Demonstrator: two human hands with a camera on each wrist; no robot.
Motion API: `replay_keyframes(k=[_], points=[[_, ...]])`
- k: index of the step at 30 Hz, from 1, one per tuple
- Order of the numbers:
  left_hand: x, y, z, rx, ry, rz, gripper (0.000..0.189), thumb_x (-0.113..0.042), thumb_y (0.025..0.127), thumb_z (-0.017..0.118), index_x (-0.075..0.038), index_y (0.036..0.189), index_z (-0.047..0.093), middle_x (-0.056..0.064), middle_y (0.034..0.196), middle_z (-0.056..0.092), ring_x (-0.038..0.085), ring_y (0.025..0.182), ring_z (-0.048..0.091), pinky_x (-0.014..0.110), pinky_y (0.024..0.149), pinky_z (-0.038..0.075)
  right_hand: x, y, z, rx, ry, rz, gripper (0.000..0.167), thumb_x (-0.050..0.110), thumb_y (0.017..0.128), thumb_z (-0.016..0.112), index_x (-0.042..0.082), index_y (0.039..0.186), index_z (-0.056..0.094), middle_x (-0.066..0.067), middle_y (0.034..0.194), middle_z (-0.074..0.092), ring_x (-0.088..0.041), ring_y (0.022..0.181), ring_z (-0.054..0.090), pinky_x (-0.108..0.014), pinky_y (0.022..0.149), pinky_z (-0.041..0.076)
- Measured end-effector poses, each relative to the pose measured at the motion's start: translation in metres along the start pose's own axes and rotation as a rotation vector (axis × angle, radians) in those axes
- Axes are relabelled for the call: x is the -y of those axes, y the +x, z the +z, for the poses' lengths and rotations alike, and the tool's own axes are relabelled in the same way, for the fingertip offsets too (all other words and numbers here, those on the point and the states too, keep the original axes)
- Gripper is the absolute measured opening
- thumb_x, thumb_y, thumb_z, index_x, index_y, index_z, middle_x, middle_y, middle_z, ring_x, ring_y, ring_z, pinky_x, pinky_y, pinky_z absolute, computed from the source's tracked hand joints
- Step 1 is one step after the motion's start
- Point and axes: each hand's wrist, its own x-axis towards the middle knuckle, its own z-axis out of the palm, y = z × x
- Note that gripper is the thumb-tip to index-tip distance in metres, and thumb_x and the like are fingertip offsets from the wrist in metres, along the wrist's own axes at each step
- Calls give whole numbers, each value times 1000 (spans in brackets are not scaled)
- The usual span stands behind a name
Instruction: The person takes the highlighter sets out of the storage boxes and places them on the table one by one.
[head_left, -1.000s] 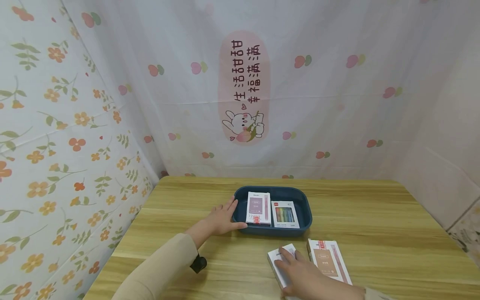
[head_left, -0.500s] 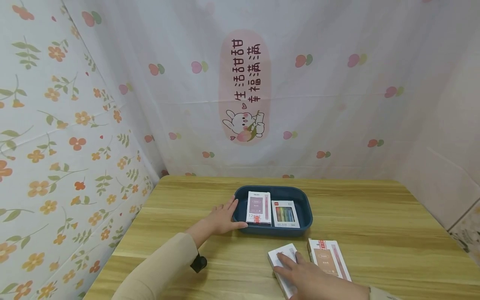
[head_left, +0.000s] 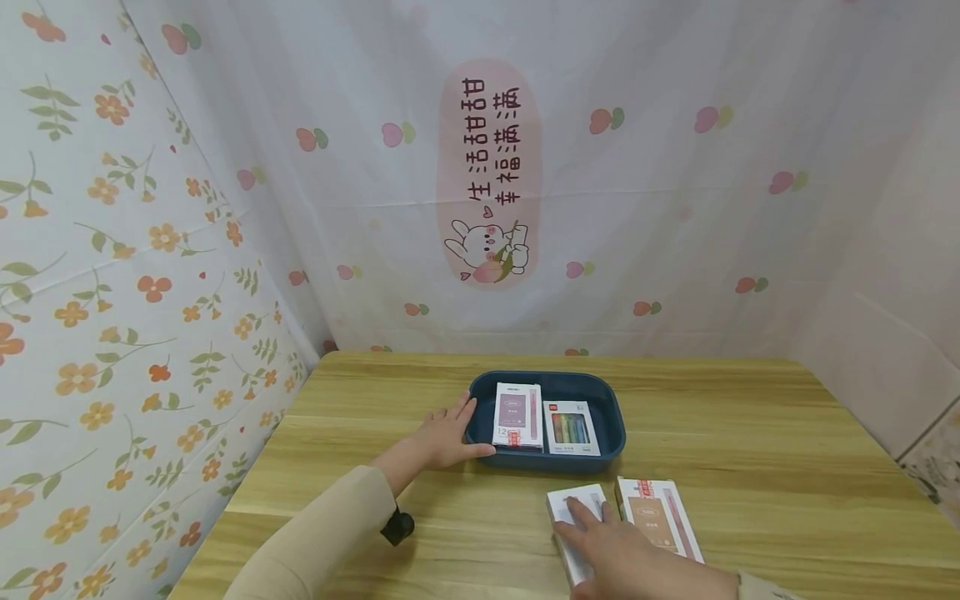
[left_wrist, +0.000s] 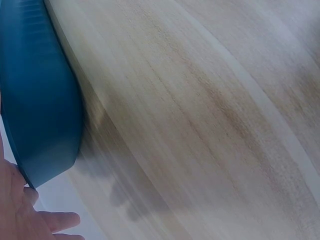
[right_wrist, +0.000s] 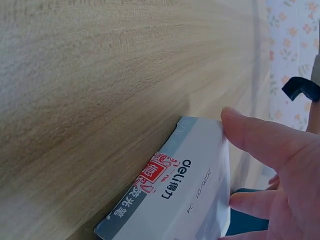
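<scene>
My left hand point(head_left: 442, 437) rests on the left end of a dark blue plastic tray point(head_left: 609, 417), thumb along its near rim and fingers straight. Inside the tray lie a white box with a purple panel point(head_left: 517, 414) and a pack of coloured crayons point(head_left: 572, 429). My right hand point(head_left: 622, 550) lies over a white highlighter box point(head_left: 561, 504) flat on the table, its fingers stretched across the top. In the right wrist view, the thumb point(right_wrist: 245, 127) touches a corner of this box point(right_wrist: 185, 180), which has "deli" lettering and a red seal. Beside it lies a similar box with an orange panel point(head_left: 651, 517).
The wooden table point(head_left: 765, 450) extends to both sides of the tray. Behind it hangs a white printed curtain point(head_left: 675, 233), with a flowered cloth point(head_left: 135, 250) on the left. A black wrist camera point(head_left: 397, 527) sits on my left wrist.
The white highlighter box has slid right under my right hand and turned slightly, now close alongside the orange-panel box. My left hand and the tray stay put.
</scene>
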Motion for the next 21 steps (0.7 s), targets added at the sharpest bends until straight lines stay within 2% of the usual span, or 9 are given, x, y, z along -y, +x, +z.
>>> replay_keyframes(k=[8, 15, 21], points=[[0, -1, 0, 4, -14, -5, 98, -74, 78, 41, -12, 148, 13, 8, 154, 6, 46, 131, 26, 59, 105, 18, 0, 1, -1, -35, 9, 47, 75, 53, 61, 77, 19, 124, 55, -15, 138, 40, -53, 116, 39, -64, 85, 38], [0, -1, -1, 1, -11, 0, 98, -74, 78, 41, -11, 148, 13, 8, 154, 7, 46, 130, 27, 59, 105, 19, -1, 2, 0, -93, -19, 62, 78, 56, 61, 75, 16, 124, 55, -18, 136, 40, -60, 111, 39, -66, 80, 39], [-1, -1, -1, 3, -12, -3, 98, -73, 78, 42, -11, 148, 13, 8, 154, 7, 46, 131, 27, 59, 105, 19, -3, 2, 1, -134, -17, 72, 78, 57, 61, 75, 15, 123, 56, -20, 134, 42, -59, 110, 40, -65, 78, 40]])
